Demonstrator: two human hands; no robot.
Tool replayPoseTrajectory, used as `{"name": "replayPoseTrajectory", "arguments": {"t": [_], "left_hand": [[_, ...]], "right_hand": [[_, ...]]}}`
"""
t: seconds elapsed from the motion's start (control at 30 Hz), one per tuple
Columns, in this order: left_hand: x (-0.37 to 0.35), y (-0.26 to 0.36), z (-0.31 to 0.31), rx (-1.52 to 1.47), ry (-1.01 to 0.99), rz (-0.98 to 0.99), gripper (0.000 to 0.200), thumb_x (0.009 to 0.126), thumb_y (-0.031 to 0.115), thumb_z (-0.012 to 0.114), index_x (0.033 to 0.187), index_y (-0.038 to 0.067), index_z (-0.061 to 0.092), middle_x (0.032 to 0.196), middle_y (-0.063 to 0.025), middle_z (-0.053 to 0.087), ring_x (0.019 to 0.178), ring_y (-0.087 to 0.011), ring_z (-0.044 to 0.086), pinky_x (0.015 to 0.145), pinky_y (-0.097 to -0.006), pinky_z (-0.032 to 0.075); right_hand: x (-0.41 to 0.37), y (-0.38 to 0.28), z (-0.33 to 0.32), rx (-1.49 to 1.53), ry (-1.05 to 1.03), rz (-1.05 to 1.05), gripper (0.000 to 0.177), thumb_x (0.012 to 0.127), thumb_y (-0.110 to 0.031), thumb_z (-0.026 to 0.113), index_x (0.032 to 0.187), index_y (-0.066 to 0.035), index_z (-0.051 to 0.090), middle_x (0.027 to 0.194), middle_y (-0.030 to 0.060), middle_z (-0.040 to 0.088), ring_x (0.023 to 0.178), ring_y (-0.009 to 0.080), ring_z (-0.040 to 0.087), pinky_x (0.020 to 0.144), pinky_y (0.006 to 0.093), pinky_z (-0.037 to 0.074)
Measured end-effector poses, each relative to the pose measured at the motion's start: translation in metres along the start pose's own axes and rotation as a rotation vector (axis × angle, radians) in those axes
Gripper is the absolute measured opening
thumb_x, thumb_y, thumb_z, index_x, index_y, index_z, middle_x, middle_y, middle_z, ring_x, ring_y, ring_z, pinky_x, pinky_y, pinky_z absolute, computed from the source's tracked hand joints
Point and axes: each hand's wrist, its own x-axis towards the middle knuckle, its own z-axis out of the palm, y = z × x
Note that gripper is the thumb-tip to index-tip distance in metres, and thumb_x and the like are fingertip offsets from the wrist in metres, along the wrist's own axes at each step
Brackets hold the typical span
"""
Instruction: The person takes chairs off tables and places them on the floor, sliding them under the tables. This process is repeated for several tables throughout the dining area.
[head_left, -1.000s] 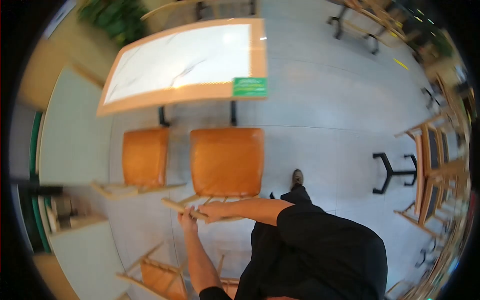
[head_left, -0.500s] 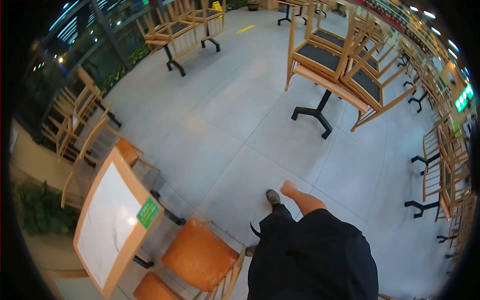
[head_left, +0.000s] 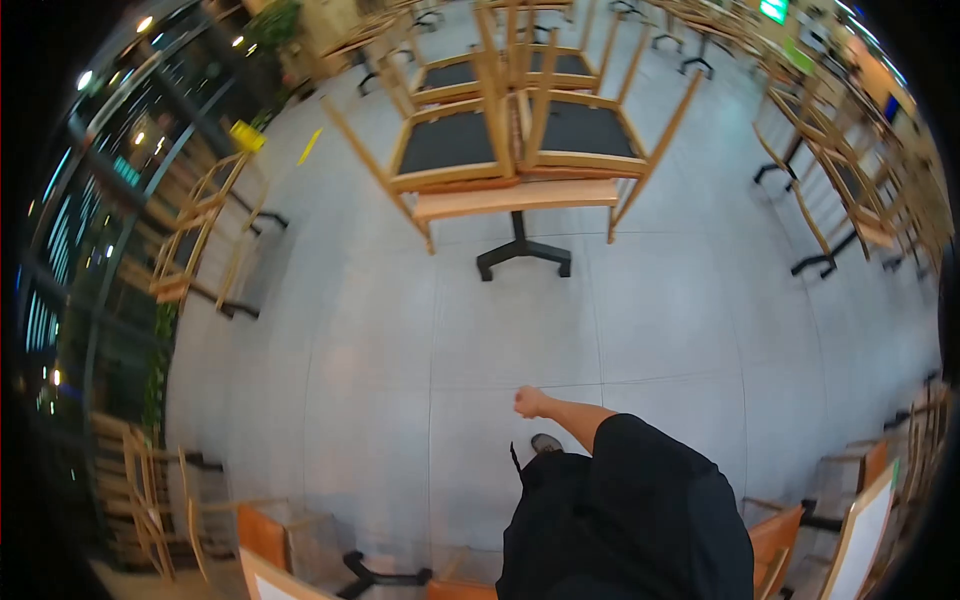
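My right hand (head_left: pixel 527 402) is stretched out ahead of my body, low over the grey tiled floor (head_left: pixel 520 335). Its fingers look curled into a loose fist, and nothing shows in it. The black short sleeve (head_left: pixel 660 465) covers the upper arm. Below the hand, the tip of one shoe (head_left: pixel 545 443) shows beside a thin black strap (head_left: pixel 515 457). My left hand is out of view. Straight ahead, apart from the hand, stands a table (head_left: pixel 515 198) with several upturned chairs (head_left: pixel 585 130) resting on it.
More tables with upturned chairs (head_left: pixel 850 190) line the right side. Others stand along the dark windows (head_left: pixel 100 230) at left. Orange-seated chairs (head_left: pixel 262 535) and a white-topped table (head_left: pixel 862 525) are near the bottom edge. A yellow floor strip (head_left: pixel 310 147) lies at left.
My view has turned to the right. The table with upturned chairs has shifted from upper right to the centre, and the nearby white-topped table has slid down at lower left. My right hand stays curled.
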Motion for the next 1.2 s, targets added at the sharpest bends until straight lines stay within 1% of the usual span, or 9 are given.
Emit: {"name": "replayPoseTrajectory", "arguments": {"t": [0.3, 0.4, 0.43, 0.5, 0.63, 0.77, 0.93, 1.07, 1.2], "left_hand": [[0.207, 0.121, 0.083, 0.619, -0.760, 0.216, 0.027, 0.086, 0.006, 0.039, 0.111, -0.004, 0.043, 0.103, -0.0146, 0.056, 0.094, -0.0206, 0.055, 0.081, -0.0299, 0.045], [0.249, 0.170, 0.102, 1.136, -0.828, 0.982, 0.015, 0.080, 0.017, 0.055, 0.087, 0.004, 0.058, 0.086, -0.0180, 0.056, 0.079, -0.0365, 0.052, 0.068, -0.0427, 0.043], [0.266, 0.183, 0.110, 1.235, -0.858, 0.799, 0.024, 0.082, 0.022, 0.050, 0.093, 0.002, 0.056, 0.094, -0.0196, 0.055, 0.089, -0.0367, 0.050, 0.077, -0.0409, 0.040], [0.299, 0.208, 0.136, 1.330, -0.897, 0.639, 0.033, 0.085, 0.028, 0.045, 0.099, 0.000, 0.054, 0.101, -0.0212, 0.054, 0.098, -0.0369, 0.048, 0.087, -0.0391, 0.038], [0.379, 0.271, 0.183, 0.278, -0.774, -0.154, 0.029, 0.083, 0.013, 0.047, 0.108, -0.003, 0.045, 0.103, -0.0163, 0.050, 0.093, -0.0304, 0.050, 0.081, -0.0420, 0.045], [0.359, 0.322, 0.242, 0.650, -0.750, 0.207, 0.024, 0.081, 0.008, 0.045, 0.101, -0.006, 0.047, 0.097, -0.0169, 0.053, 0.087, -0.0312, 0.053, 0.076, -0.0436, 0.048], [0.366, 0.302, 0.319, 0.580, -0.833, -0.125, 0.033, 0.077, 0.015, 0.055, 0.105, 0.001, 0.045, 0.099, -0.0158, 0.051, 0.085, -0.0303, 0.055, 0.070, -0.0403, 0.049], [0.332, 0.287, 0.376, 0.581, -0.952, -0.172, 0.029, 0.073, 0.004, 0.056, 0.100, 0.000, 0.045, 0.083, -0.0149, 0.055, 0.069, -0.0261, 0.058, 0.059, -0.0377, 0.051], [0.295, 0.255, 0.422, 0.585, -1.022, -0.247, 0.025, 0.074, 0.005, 0.056, 0.096, 0.000, 0.047, 0.078, -0.0129, 0.056, 0.066, -0.0248, 0.058, 0.058, -0.0357, 0.052]], "right_hand": [[-0.025, 0.033, -0.031, 0.351, 0.201, 0.219, 0.018, 0.067, -0.011, 0.048, 0.076, 0.001, 0.058, 0.061, 0.0129, 0.059, 0.053, 0.0197, 0.057, 0.044, 0.0326, 0.044], [-0.063, 0.131, 0.003, -0.110, 0.336, 0.209, 0.017, 0.064, -0.013, 0.049, 0.055, -0.002, 0.059, 0.058, 0.0162, 0.059, 0.056, 0.0250, 0.059, 0.046, 0.0368, 0.045], [-0.076, 0.171, 0.018, -0.506, 0.282, 0.030, 0.019, 0.064, -0.015, 0.049, 0.057, 0.000, 0.060, 0.064, 0.0205, 0.059, 0.061, 0.0291, 0.059, 0.052, 0.0392, 0.047], [-0.161, 0.133, 0.015, 0.207, 0.782, 0.728, 0.019, 0.067, -0.016, 0.054, 0.069, 0.000, 0.062, 0.070, 0.0178, 0.061, 0.067, 0.0320, 0.060, 0.063, 0.0385, 0.049], [-0.203, 0.148, 0.094, 0.501, 0.635, 0.998, 0.022, 0.066, -0.020, 0.056, 0.078, -0.003, 0.064, 0.078, 0.0172, 0.062, 0.075, 0.0336, 0.060, 0.069, 0.0383, 0.048], [-0.154, 0.155, 0.191, 0.264, 0.450, 0.964, 0.024, 0.064, -0.018, 0.058, 0.081, -0.004, 0.065, 0.083, 0.0182, 0.062, 0.076, 0.0328, 0.060, 0.070, 0.0362, 0.048], [-0.200, 0.119, 0.141, 0.915, 0.496, 1.016, 0.029, 0.064, -0.020, 0.056, 0.082, 0.003, 0.063, 0.085, 0.0209, 0.061, 0.080, 0.0350, 0.059, 0.070, 0.0385, 0.046], [-0.209, 0.123, 0.131, 0.845, 0.893, 1.128, 0.032, 0.065, -0.022, 0.054, 0.077, 0.006, 0.061, 0.084, 0.0271, 0.058, 0.082, 0.0398, 0.056, 0.070, 0.0402, 0.045], [-0.203, 0.215, 0.155, 0.692, 0.793, 0.979, 0.032, 0.071, -0.025, 0.050, 0.078, 0.004, 0.062, 0.085, 0.0265, 0.058, 0.080, 0.0404, 0.056, 0.068, 0.0422, 0.044]]}}
